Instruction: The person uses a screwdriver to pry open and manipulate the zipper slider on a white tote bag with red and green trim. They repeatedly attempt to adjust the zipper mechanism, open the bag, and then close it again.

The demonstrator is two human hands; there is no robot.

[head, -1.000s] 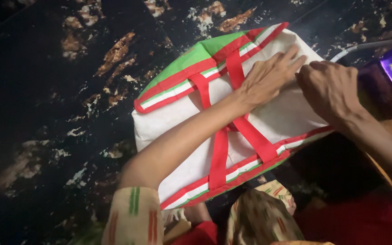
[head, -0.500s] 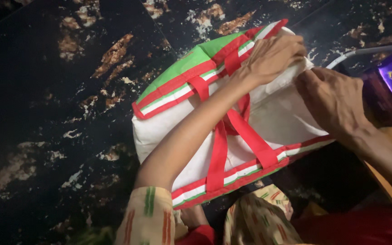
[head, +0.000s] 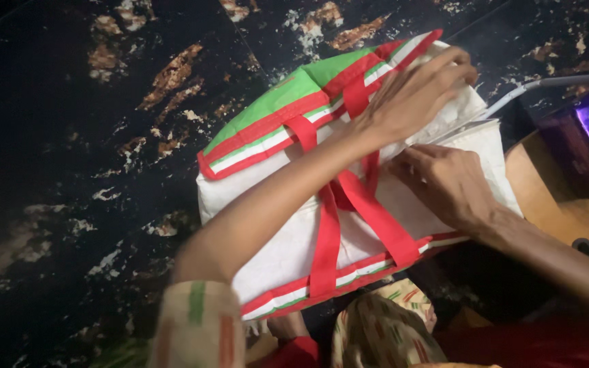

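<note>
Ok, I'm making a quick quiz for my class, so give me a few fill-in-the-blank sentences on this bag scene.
1. The white bag has straps coloured ____.
2. The panel along the bag's far side, beyond the stripes, is ____.
3. The left hand and the right hand both rest on the ____.
4. The floor under the bag is mostly ____ with pale flecks.

Missing words: red; green; bag; black
</note>
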